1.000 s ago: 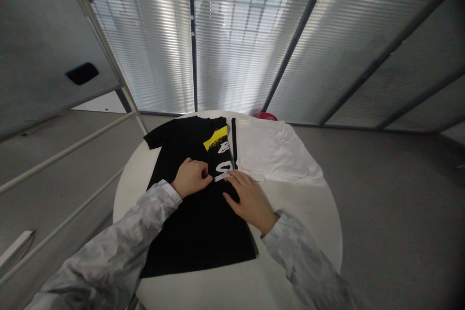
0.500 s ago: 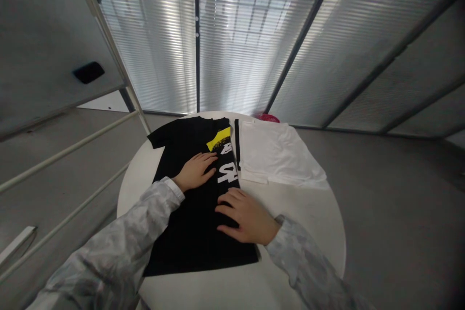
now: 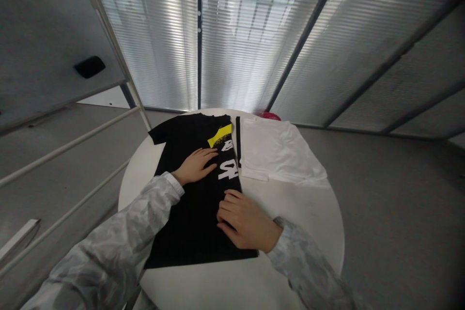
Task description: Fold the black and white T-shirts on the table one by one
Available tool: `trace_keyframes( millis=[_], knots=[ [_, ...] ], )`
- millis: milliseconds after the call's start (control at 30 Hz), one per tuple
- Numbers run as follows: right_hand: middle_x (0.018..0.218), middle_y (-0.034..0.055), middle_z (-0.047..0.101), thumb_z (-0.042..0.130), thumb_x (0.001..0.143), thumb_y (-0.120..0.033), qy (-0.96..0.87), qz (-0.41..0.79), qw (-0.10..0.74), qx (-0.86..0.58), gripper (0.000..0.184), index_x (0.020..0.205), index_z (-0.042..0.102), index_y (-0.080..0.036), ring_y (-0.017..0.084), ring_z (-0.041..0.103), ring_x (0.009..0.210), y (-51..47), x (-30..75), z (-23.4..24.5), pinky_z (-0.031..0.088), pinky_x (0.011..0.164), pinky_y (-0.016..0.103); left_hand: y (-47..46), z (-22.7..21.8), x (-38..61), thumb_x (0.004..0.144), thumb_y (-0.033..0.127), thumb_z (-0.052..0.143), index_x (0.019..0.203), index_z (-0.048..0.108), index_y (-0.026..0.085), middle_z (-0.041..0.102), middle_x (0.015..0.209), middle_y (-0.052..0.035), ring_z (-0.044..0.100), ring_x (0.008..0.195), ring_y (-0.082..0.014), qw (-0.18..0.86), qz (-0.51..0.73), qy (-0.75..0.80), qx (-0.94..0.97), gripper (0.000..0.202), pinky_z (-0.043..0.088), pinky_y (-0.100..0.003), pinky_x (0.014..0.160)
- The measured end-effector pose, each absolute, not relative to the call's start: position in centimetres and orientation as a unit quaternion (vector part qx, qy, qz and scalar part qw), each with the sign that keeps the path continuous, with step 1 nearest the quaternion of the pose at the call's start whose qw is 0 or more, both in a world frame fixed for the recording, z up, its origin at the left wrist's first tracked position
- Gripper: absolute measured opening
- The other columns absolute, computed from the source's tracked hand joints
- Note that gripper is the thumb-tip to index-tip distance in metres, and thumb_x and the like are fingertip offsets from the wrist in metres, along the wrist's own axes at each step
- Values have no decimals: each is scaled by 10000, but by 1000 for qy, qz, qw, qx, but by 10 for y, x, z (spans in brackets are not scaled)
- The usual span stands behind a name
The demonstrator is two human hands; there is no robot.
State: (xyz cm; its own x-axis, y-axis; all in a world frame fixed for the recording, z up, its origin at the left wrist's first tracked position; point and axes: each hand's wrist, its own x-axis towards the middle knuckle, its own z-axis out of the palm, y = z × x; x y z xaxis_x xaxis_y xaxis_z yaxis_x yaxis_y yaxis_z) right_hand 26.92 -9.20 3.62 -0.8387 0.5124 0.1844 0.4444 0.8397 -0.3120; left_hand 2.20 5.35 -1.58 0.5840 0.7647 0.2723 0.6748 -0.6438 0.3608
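A black T-shirt [image 3: 189, 223] with a yellow patch and white letters lies partly folded on a round white table [image 3: 308, 218]. My left hand [image 3: 196, 165] lies flat and open on the shirt's upper middle, fingers stretched toward the print. My right hand [image 3: 243, 220] rests lower down near the folded right edge, its fingers curled against the cloth. A folded white garment [image 3: 279, 151] lies beside the shirt on the right, touching neither hand.
A small red object [image 3: 268, 116] peeks out behind the white garment at the table's far edge. Behind the table stand glass walls with blinds [image 3: 232, 38]. Grey floor surrounds the table, with white rails [image 3: 65, 147] on the left.
My left hand opened from a fist and now lies flat on the shirt. My right hand slid down toward me along the folded edge and its fingers curled.
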Motion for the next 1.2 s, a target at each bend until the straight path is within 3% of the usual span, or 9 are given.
trace_keyframes(
  millis=[167, 400, 500, 667, 800, 900, 1000, 1067, 1200],
  knots=[
    [971, 22, 751, 698, 1066, -274, -945, 157, 157, -240, 75, 1004, 736, -253, 223, 671, 980, -87, 274, 28, 424, 1252, 496, 53, -15, 22, 1138, 463, 510, 1558, 618, 268, 557, 1693, -81, 498, 1583, -262, 112, 204, 404, 885, 476, 319, -524, 1359],
    [956, -5, 776, 676, 1108, -318, -900, 219, 264, -268, 131, 995, 721, -270, 192, 722, 965, -88, 268, 24, 452, 1226, 492, 54, -17, 22, 1135, 466, 524, 1562, 612, 258, 548, 1700, -85, 488, 1590, -263, 109, 200, 408, 884, 483, 304, -528, 1368],
    [965, -3, 788, 689, 1102, -306, -907, 228, 245, -255, 121, 998, 735, -264, 189, 731, 972, -89, 262, 18, 471, 1205, 469, 54, -18, 22, 1127, 486, 536, 1559, 617, 259, 535, 1709, -90, 476, 1599, -274, 109, 198, 409, 884, 495, 305, -533, 1369],
    [1023, 24, 791, 755, 1062, -373, -920, 272, 190, -211, 138, 1035, 748, -239, 188, 730, 983, -92, 260, 15, 570, 987, 352, 53, -17, 21, 1113, 469, 545, 1560, 612, 259, 475, 1751, -94, 462, 1609, -294, 98, 206, 418, 879, 498, 309, -544, 1374],
    [1144, 49, 784, 711, 1075, -325, -904, 277, 220, -241, 149, 1195, 732, -239, 201, 722, 1057, -90, 267, 24, 589, 975, 350, 54, -18, 22, 1097, 441, 553, 1575, 593, 205, 421, 1779, -130, 484, 1593, -318, 73, 224, 461, 856, 535, 328, -531, 1369],
    [1401, 96, 729, 679, 1077, -305, -891, 211, 248, -317, 313, 1386, 683, -255, 254, 668, 1308, -83, 274, 26, 552, 1147, 445, 55, -19, 22, 1104, 423, 526, 1590, 577, 187, 440, 1767, -139, 497, 1584, -314, 57, 231, 487, 840, 543, 332, -520, 1365],
    [1701, 145, 515, 749, 1030, -410, -892, 138, 210, -375, 678, 1644, 504, -260, 337, 471, 1582, -78, 278, 21, 427, 1300, 583, 56, -21, 22, 1113, 390, 484, 1598, 576, 225, 525, 1716, -111, 481, 1600, -292, 58, 213, 493, 842, 520, 322, -528, 1365],
    [1778, 157, 409, 761, 1018, -484, -901, 111, 172, -382, 839, 1732, 383, -256, 361, 383, 1646, -77, 279, 15, 375, 1330, 629, 56, -21, 22, 1115, 386, 472, 1607, 569, 254, 533, 1713, -89, 465, 1612, -288, 59, 204, 497, 841, 519, 319, -538, 1364],
    [1802, 150, 367, 738, 1032, -528, -908, 92, 145, -382, 878, 1763, 329, -267, 360, 353, 1666, -78, 280, 9, 347, 1342, 642, 55, -22, 21, 1119, 423, 481, 1634, 546, 283, 523, 1723, -70, 439, 1628, -307, 52, 206, 510, 834, 538, 313, -560, 1359]
  ],
)
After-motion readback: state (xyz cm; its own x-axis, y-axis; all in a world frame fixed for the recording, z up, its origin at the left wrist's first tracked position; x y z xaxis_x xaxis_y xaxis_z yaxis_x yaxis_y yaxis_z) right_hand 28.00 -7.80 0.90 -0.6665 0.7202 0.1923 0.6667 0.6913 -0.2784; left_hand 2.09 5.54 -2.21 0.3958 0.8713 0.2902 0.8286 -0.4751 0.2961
